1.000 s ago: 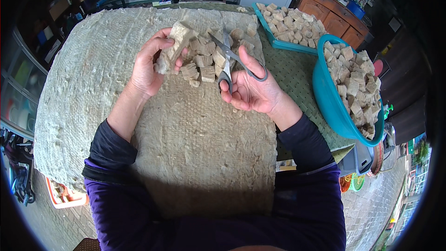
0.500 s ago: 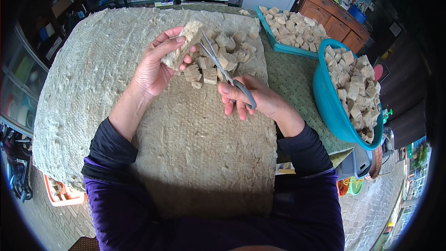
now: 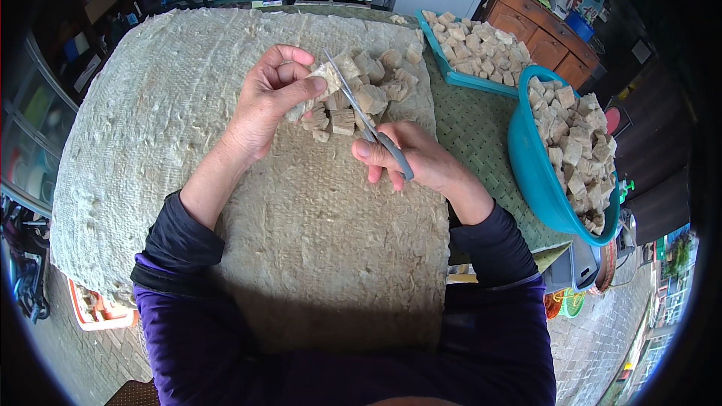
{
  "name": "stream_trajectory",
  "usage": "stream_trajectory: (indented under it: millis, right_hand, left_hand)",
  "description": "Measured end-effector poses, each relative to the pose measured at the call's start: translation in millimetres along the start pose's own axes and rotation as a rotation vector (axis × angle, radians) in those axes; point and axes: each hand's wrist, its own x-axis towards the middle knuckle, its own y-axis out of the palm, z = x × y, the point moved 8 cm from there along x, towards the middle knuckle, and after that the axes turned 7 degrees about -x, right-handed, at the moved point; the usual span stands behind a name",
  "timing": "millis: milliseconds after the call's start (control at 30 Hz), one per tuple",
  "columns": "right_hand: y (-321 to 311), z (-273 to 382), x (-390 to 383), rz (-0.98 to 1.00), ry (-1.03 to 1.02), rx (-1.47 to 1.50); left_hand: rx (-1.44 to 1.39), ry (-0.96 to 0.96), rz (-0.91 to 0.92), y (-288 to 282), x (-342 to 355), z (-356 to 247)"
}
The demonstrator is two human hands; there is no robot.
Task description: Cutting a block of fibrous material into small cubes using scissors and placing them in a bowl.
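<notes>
My left hand (image 3: 263, 101) pinches a pale, fibrous wool strip (image 3: 325, 77), mostly hidden now behind the thumb and fingers. In my right hand (image 3: 414, 154) are grey-handled scissors (image 3: 352, 94), the fingers in the loops. Their blades look closed together and run up along the right side of the strip's end. Beneath and beyond the blades lies a heap of cut beige fibrous chunks (image 3: 370, 98). Everything rests on a thick, rough, fibrous mat (image 3: 301, 218) that drapes toward me.
At the right, a teal basin (image 3: 538, 188) is piled with similar chunks. Behind it a teal tray (image 3: 474, 83) holds more. Both stand on a green patterned table cover (image 3: 474, 124). An orange-rimmed crate (image 3: 101, 323) sits on the floor at lower left.
My left hand has turned and shifted slightly right and down, bringing the strip's end nearer the blades. The scissors, open before, have closed. The longer strip was fully visible earlier.
</notes>
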Motion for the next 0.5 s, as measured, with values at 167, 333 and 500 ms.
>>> stream_trajectory:
  millis: [167, 333, 500]
  right_hand:
    - [0.4, 1.7, 0.0, 0.001, -0.015, 0.001]
    - [-0.1, 2.1, 0.4, -0.041, -0.024, -0.009]
    - [1.2, -3.3, 1.7, -0.108, 0.022, -0.002]
  left_hand:
    - [-0.016, -0.002, 0.024, -0.5, 0.7, 4.2]
    - [-0.058, -0.039, 0.028, 0.3, 0.4, 5.1]
    - [-0.061, -0.062, 0.004, -5.3, 2.6, 11.1]
